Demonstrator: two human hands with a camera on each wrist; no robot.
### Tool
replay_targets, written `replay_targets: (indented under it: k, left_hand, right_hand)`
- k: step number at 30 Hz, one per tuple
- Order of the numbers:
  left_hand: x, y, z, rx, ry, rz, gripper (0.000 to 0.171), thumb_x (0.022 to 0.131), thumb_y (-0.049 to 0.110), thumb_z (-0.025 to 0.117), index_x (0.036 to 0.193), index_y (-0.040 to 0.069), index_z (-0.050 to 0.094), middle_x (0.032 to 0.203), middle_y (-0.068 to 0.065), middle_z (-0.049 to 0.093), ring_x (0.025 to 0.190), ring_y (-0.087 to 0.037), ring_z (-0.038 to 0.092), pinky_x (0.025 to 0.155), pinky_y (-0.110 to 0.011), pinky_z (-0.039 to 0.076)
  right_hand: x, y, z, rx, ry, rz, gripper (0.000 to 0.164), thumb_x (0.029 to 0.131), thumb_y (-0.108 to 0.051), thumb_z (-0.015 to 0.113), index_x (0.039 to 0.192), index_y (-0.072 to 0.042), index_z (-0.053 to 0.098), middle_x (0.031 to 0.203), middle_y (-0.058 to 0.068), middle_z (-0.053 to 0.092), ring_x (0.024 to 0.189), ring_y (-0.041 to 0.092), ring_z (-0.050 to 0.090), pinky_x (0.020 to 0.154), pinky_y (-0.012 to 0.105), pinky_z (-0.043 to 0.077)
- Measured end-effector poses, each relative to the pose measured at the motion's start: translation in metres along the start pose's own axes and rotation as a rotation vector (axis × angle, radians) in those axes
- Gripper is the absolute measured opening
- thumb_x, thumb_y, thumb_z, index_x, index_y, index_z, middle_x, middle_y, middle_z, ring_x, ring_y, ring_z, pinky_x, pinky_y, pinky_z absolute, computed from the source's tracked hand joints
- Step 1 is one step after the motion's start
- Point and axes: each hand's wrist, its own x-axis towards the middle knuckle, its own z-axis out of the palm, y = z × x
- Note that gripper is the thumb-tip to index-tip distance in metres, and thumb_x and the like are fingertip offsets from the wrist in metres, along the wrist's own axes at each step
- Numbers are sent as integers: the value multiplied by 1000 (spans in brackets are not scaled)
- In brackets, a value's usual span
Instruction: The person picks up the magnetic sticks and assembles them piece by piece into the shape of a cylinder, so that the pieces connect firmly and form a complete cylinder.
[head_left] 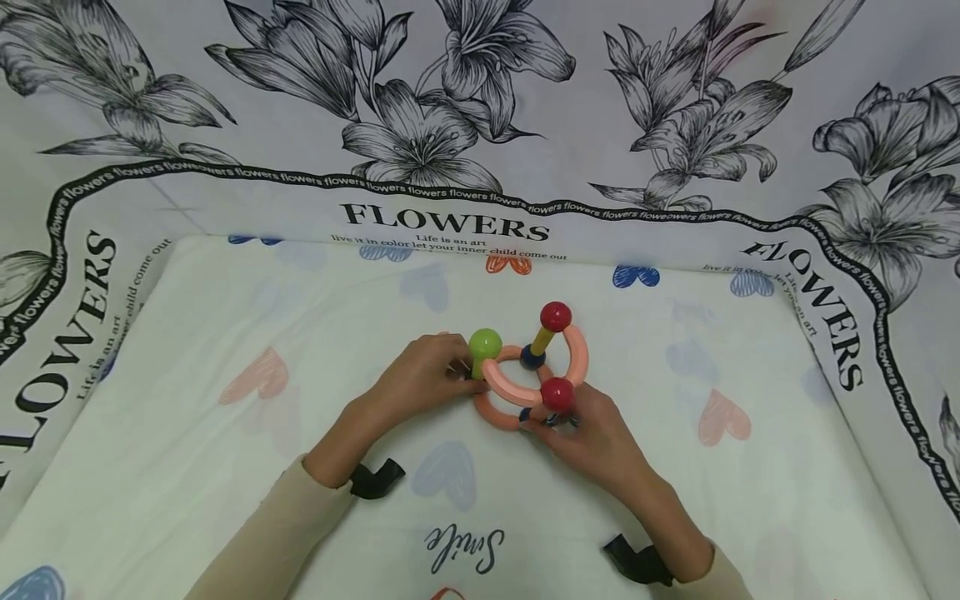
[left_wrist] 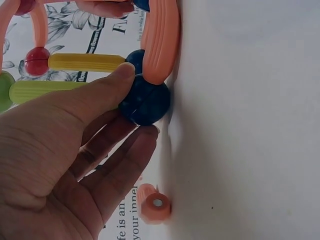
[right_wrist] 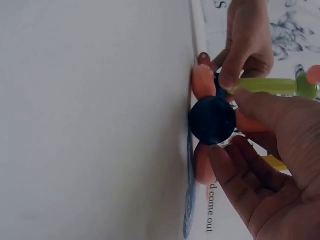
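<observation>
A frame of magnetic balls and rods stands on the cloth between both hands. My left hand [head_left: 416, 379] pinches a dark blue ball [left_wrist: 149, 102] at its base between thumb and fingers. On the near right side my right hand [head_left: 600, 437] pinches another dark blue ball [right_wrist: 212, 120], also low on the frame. Curved orange rods [head_left: 576, 354] form an upper and a lower ring. Red balls [head_left: 556, 317] and a green ball [head_left: 485, 343] sit on top. A yellow rod [left_wrist: 87, 61] and a light green rod [right_wrist: 267, 85] stand upright between the levels.
Beyond the left fingers lies a loose orange rod [left_wrist: 155, 207] with a magnet in its end. The white cloth [head_left: 337, 517] has printed hearts. Behind it rises a flower-printed fabric [head_left: 285, 200]. Black straps [head_left: 378, 479] hang at both wrists.
</observation>
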Motion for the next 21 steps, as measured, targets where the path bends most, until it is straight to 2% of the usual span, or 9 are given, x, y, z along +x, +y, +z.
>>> replay_targets:
  k: [5, 10, 15, 21]
  left_hand:
    - [-2, 4, 1, 26, 3, -21, 25, 83, 27, 92, 98, 11, 78, 90, 2, 75, 87, -12, 67, 77, -28, 55]
    - [-2, 6, 4, 41, 6, -28, 26, 82, 27, 93, 97, 13, 77, 90, 3, 77, 85, -11, 67, 79, -27, 54]
    - [-3, 7, 6, 42, 5, -10, 27, 81, 29, 94, 96, 13, 77, 91, 2, 77, 85, -11, 67, 78, -25, 54]
    - [-4, 9, 6, 26, -32, 20, 24, 83, 28, 92, 98, 14, 80, 91, 3, 73, 83, -9, 69, 75, -21, 57]
  right_hand:
    - [1, -2, 0, -60, 30, 26, 34, 81, -14, 93, 107, -18, 71, 95, -4, 75, 85, 8, 70, 80, 28, 62]
    - [1, -2, 0, -84, 65, 39, 34, 82, -14, 93, 108, -15, 71, 95, -3, 77, 86, 9, 74, 81, 30, 63]
    - [1, 0, 1, -120, 126, 51, 36, 83, -13, 91, 112, -13, 71, 93, 1, 80, 85, 13, 76, 78, 33, 64]
    - [4, 6, -2, -110, 176, 62, 40, 85, -12, 90, 120, -8, 71, 102, 7, 81, 90, 19, 80, 80, 38, 65]
